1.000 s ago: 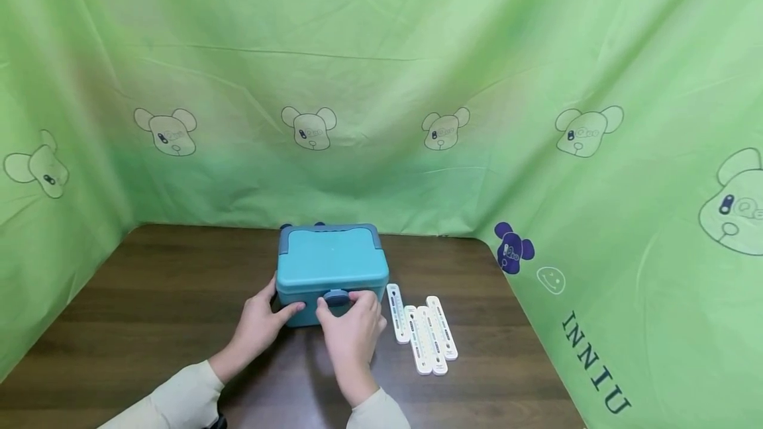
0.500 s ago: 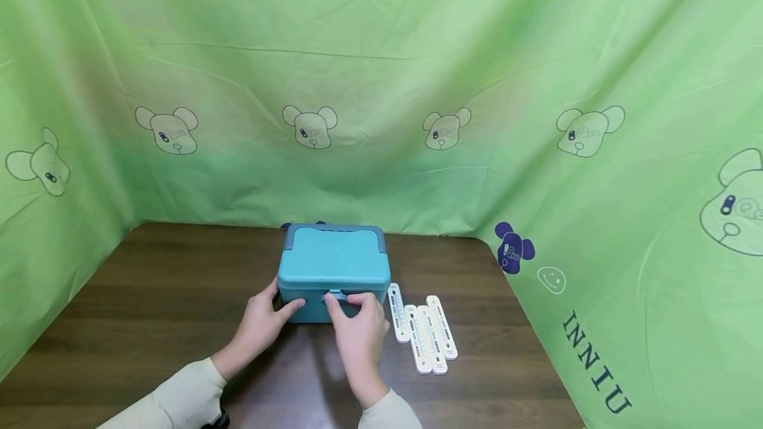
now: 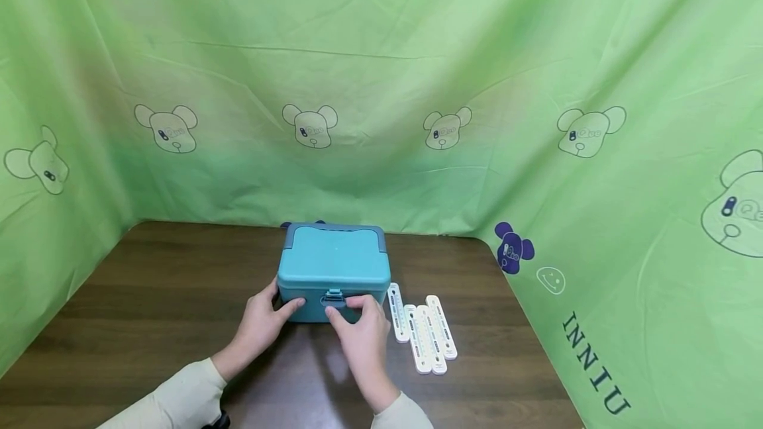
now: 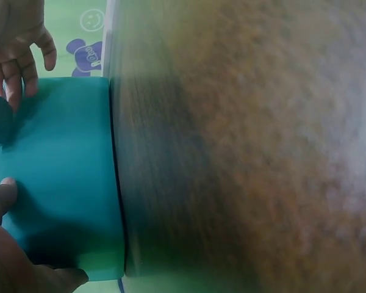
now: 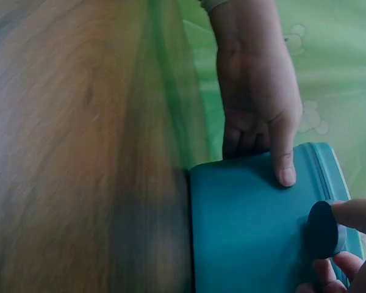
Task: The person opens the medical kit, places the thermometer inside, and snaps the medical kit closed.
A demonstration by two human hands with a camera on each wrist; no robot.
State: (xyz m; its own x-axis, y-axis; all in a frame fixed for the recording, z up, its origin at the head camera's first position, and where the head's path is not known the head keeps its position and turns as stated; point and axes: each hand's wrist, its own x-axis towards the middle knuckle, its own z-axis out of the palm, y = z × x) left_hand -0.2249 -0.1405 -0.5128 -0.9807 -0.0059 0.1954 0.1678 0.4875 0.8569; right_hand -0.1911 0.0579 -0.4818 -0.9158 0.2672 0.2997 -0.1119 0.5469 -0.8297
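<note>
A teal lidded storage box stands on the wooden table with its lid down. My left hand grips its left front corner, thumb on the front face and fingers along the side. At the middle of the front, the oval latch juts out from the box. My right hand holds this latch, the thumb at its lower edge and the index finger at its right end. In the right wrist view, the latch appears as a dark disc standing off the front face, with fingertips at its rim.
Several white thermometer-like strips with printed scales lie side by side on the table, right of the box. A green curtain with bear-head prints hangs behind and along both sides.
The latch has changed its tilt, and its clip at the top now shows. My right thumb has moved down and slightly right to the latch's lower edge. My left hand stays on the box.
</note>
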